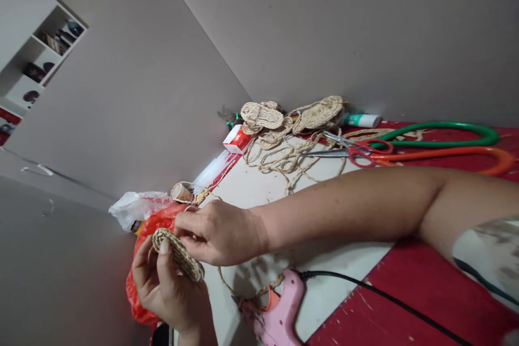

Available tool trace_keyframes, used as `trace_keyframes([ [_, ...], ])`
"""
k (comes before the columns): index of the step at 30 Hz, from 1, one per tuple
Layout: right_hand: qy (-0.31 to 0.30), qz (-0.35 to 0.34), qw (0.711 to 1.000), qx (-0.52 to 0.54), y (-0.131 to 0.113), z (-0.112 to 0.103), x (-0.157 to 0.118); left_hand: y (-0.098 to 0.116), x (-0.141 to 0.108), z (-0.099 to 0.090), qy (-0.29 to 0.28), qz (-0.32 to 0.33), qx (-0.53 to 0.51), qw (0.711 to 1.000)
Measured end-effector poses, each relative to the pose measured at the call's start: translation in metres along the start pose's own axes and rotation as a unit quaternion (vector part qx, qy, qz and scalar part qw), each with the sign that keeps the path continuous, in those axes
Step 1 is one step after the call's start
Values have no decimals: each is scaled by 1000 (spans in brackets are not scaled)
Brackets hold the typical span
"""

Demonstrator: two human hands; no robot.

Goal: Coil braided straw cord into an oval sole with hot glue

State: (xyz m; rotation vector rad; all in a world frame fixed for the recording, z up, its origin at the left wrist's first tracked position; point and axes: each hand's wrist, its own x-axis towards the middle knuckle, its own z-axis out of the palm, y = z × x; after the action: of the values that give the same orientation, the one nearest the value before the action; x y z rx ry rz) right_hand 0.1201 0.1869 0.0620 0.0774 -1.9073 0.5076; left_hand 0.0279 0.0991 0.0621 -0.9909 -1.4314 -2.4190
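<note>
A small oval coil of braided straw cord (184,259) is in my left hand (170,286), with the thumb pressed on its face and the fingers behind it. My right hand (221,232) is closed in a pinch at the coil's upper edge, on what looks like the cord; its fingertips are partly hidden. Loose cord (225,283) shows below my right hand and runs towards a pink glue gun (286,308), which lies on the white board (263,186).
Bundles of straw cord (320,115), small scissors (360,151) and large green-and-orange-handled scissors (441,154) lie by the wall. A red-and-white box (237,140), paper cup (181,192), red plastic bag (140,303) and white bag (135,208) stand beyond. A black cable (385,300) crosses the red surface (365,324).
</note>
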Motion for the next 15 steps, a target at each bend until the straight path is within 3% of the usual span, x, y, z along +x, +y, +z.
trace_keyframes([
  [11,-50,4,998,-27,1,-1,-1,-3,-2,-1,-8,25,5,1000],
  [15,-73,10,997,-37,0,-3,-1,-6,-4,1,-5,84,24,996],
])
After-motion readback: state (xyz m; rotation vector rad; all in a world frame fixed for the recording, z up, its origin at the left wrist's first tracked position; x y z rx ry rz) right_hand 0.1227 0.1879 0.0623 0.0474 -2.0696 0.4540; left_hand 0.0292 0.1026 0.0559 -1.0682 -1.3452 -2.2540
